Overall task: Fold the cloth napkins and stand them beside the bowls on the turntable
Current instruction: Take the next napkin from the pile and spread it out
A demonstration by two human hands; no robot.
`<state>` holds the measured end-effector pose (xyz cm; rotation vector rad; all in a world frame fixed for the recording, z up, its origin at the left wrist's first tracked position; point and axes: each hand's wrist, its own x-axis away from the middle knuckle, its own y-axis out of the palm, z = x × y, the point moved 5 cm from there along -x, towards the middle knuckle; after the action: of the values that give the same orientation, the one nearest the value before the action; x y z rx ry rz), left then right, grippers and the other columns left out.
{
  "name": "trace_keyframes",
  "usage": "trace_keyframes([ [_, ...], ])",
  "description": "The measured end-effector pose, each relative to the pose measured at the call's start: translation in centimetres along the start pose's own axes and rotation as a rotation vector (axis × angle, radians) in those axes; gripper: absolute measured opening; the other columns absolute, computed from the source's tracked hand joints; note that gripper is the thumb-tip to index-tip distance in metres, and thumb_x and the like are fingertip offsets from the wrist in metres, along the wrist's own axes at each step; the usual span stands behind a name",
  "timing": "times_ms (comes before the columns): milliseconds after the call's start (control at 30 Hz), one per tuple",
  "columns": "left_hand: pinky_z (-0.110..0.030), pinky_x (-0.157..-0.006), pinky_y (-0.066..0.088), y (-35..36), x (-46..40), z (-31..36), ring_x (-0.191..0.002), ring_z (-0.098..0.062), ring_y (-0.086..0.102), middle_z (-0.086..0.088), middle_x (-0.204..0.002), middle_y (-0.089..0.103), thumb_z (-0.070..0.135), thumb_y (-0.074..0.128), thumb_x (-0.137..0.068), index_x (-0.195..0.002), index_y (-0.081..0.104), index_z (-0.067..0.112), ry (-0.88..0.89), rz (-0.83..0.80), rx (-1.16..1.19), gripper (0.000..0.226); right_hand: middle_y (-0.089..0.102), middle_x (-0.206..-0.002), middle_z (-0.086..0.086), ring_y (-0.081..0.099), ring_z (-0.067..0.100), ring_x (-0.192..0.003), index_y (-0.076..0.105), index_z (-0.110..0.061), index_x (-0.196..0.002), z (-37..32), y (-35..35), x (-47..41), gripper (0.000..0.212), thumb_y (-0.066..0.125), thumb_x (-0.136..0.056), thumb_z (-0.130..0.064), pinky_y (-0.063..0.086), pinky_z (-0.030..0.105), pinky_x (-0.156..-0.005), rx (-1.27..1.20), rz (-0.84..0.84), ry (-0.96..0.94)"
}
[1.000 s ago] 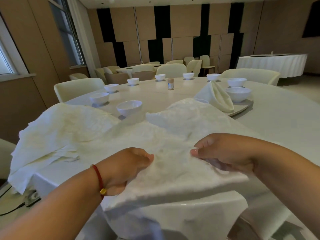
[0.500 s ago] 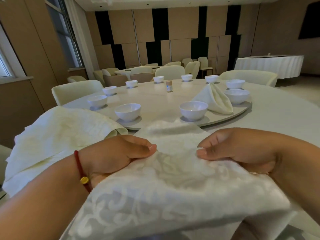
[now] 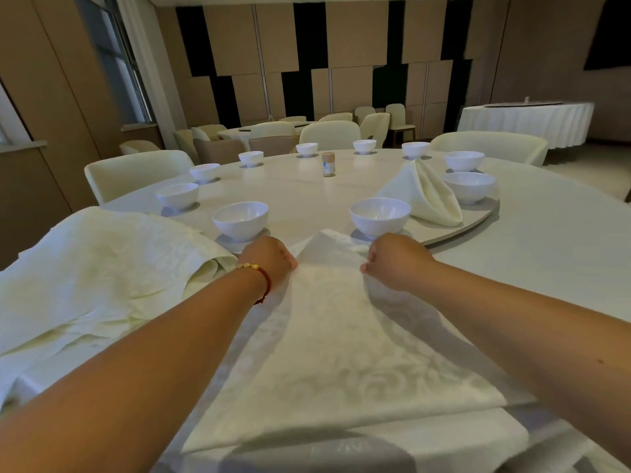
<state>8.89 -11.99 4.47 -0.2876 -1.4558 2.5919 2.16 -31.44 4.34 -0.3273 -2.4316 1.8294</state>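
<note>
A cream patterned napkin (image 3: 334,349) lies spread on the table in front of me, its far end reaching the turntable's rim. My left hand (image 3: 269,261) grips its far left edge and my right hand (image 3: 396,261) grips its far right edge, both with curled fingers. The round turntable (image 3: 307,196) carries several white bowls; the nearest ones are a left bowl (image 3: 240,220) and a right bowl (image 3: 380,216). One folded napkin (image 3: 426,194) stands on the turntable at the right, next to another bowl (image 3: 469,186).
A pile of unfolded cream napkins (image 3: 95,278) lies on the table at my left. A small jar (image 3: 328,164) stands mid-turntable. Cream chairs (image 3: 136,172) ring the table. Another clothed table (image 3: 526,122) stands at the back right.
Both hands have pushed away from me toward the turntable with the napkin, which was lifted close to the camera and now lies flat and stretched out on the table.
</note>
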Motion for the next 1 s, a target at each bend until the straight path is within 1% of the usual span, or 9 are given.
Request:
trace_keyframes([
  [67,-0.027,-0.074,0.044,0.0,-1.4,0.3,-0.090,-0.022,0.062,-0.007,-0.100,0.069,0.016,0.058,-0.090,-0.090,0.072,0.015,-0.001,0.042,-0.013,0.014,0.054,-0.093,0.003,0.054,0.026,-0.092,0.049,-0.021,-0.082,-0.1,0.3,-1.6,0.017,0.052,-0.095,-0.032,0.038,0.027,-0.069,0.035,-0.012,0.019],
  [133,-0.027,-0.073,0.044,0.0,-2.7,0.6,-0.091,-0.023,0.062,-0.007,-0.095,0.068,0.016,0.057,-0.090,-0.091,0.071,0.016,-0.002,0.066,-0.018,0.014,0.055,-0.106,0.003,0.054,0.027,-0.103,0.049,-0.022,-0.094,-0.4,0.3,-2.7,0.005,0.051,-0.095,-0.027,0.038,0.028,-0.074,0.133,0.005,0.015],
  [267,-0.029,-0.074,0.045,0.2,-5.5,1.0,-0.083,-0.020,0.056,-0.003,-0.090,0.060,0.020,0.058,-0.091,-0.085,0.062,0.021,-0.008,0.061,-0.045,0.007,0.052,-0.099,0.004,0.054,0.026,-0.100,0.052,-0.013,-0.109,-1.0,-0.8,-3.2,0.024,0.056,-0.093,-0.030,0.038,0.030,-0.068,0.108,0.272,-0.068],
  [333,-0.032,-0.079,0.048,0.4,-6.8,0.9,-0.082,-0.020,0.054,-0.005,-0.092,0.062,0.024,0.060,-0.090,-0.090,0.066,0.018,-0.022,0.054,-0.057,0.009,0.055,-0.105,0.005,0.053,0.025,-0.101,0.053,-0.013,-0.113,-1.6,-0.9,-2.6,0.030,0.057,-0.093,-0.035,0.039,0.030,-0.068,0.110,0.286,-0.113],
  [500,-0.036,-0.084,0.051,1.3,-8.7,0.5,-0.086,-0.023,0.059,-0.011,-0.105,0.069,0.030,0.062,-0.088,-0.105,0.070,0.007,-0.054,0.037,-0.109,0.030,0.059,-0.106,0.001,0.056,0.020,-0.096,0.058,-0.016,-0.108,-2.9,-0.1,-0.1,0.035,0.059,-0.090,-0.045,0.047,0.031,-0.078,0.047,0.115,-0.217],
  [667,-0.037,-0.085,0.053,2.2,-9.6,0.1,-0.095,-0.029,0.065,-0.014,-0.101,0.070,0.035,0.066,-0.087,-0.101,0.069,0.002,-0.078,0.020,-0.140,0.036,0.056,-0.108,-0.006,0.050,0.013,-0.093,0.055,-0.023,-0.112,-3.8,0.6,2.9,0.037,0.056,-0.089,-0.052,0.038,0.027,-0.073,0.028,-0.078,-0.311],
  [800,-0.037,-0.082,0.054,2.4,-10.1,-0.2,-0.089,-0.030,0.066,-0.014,-0.091,0.071,0.035,0.069,-0.085,-0.095,0.068,0.000,-0.102,0.049,-0.114,0.036,0.052,-0.127,-0.008,0.048,0.012,-0.112,0.045,-0.026,-0.132,-3.6,1.4,4.5,0.055,0.048,-0.090,-0.061,0.042,0.029,-0.094,-0.028,-0.159,-0.371],
  [900,-0.037,-0.083,0.054,2.4,-10.4,-0.4,-0.088,-0.030,0.065,-0.014,-0.090,0.070,0.034,0.069,-0.085,-0.095,0.068,0.001,-0.102,0.057,-0.120,0.034,0.035,-0.148,-0.008,0.032,0.011,-0.135,0.029,-0.028,-0.146,-3.4,2.3,5.3,0.066,0.036,-0.091,-0.065,0.028,0.029,-0.111,-0.004,-0.202,-0.432],
  [1000,-0.035,-0.081,0.052,2.5,-10.4,-0.6,-0.087,-0.028,0.063,-0.010,-0.091,0.069,0.036,0.067,-0.086,-0.099,0.067,0.001,-0.090,0.074,-0.140,0.037,0.008,-0.161,-0.008,0.005,0.009,-0.146,0.013,-0.031,-0.153,-2.8,3.9,5.3,0.070,0.027,-0.093,-0.064,0.006,0.027,-0.116,0.031,-0.283,-0.422],
])
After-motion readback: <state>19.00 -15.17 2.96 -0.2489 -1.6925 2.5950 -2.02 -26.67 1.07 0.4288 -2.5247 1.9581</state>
